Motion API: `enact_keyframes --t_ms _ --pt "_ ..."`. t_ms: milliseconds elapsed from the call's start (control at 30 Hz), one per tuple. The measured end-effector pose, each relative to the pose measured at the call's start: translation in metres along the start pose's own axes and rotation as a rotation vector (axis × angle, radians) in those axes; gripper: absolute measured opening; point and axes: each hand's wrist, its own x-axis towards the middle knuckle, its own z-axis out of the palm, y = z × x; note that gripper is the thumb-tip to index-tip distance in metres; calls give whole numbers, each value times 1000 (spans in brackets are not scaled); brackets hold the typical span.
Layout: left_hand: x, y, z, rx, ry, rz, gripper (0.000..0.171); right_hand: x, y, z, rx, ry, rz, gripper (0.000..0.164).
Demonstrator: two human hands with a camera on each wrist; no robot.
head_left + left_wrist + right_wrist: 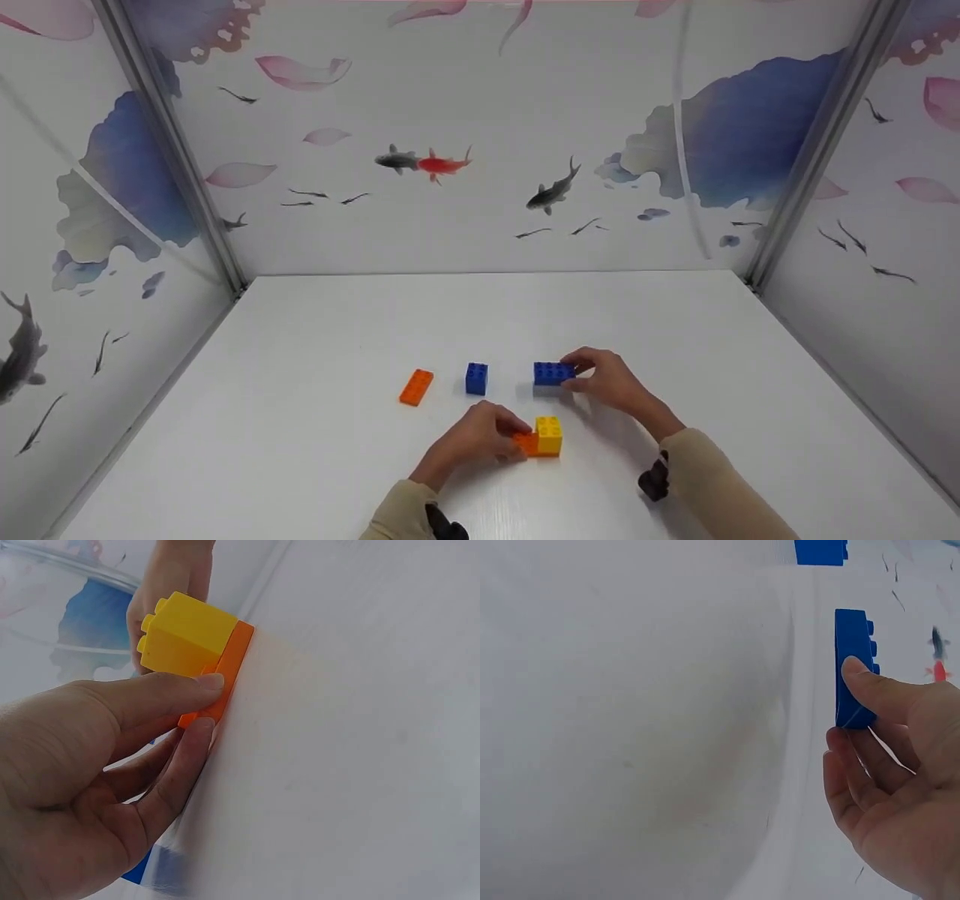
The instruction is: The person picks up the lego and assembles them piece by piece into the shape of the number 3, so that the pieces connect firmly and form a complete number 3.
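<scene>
My left hand (478, 435) pinches the near-left end of a flat orange building brick (527, 444) between thumb and fingers. A tall yellow brick (550, 435) stands upright on that brick's right end, studs up. Farther back, my right hand (611, 382) holds a long blue brick (553, 373) by its right end. The right wrist view shows the thumb (862, 679) across the blue brick's side and fingertips at its end. In the left wrist view the thumb (180, 688) lies along the orange brick, just beside the yellow one.
A smaller blue brick (476, 379) stands left of the held blue one. Another flat orange brick (416, 388) lies further left, slightly turned. All are on a white table (337, 330) bounded by printed panels (465, 225) at the back and sides.
</scene>
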Motion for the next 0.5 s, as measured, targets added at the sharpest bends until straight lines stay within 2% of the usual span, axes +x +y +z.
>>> enact_keyframes --t_ms 300,500 --pt "-1 0 1 7 10 -1 24 -15 -15 3 35 6 -13 35" --pt "-1 0 1 13 14 13 24 -23 -20 2 37 13 -59 35"
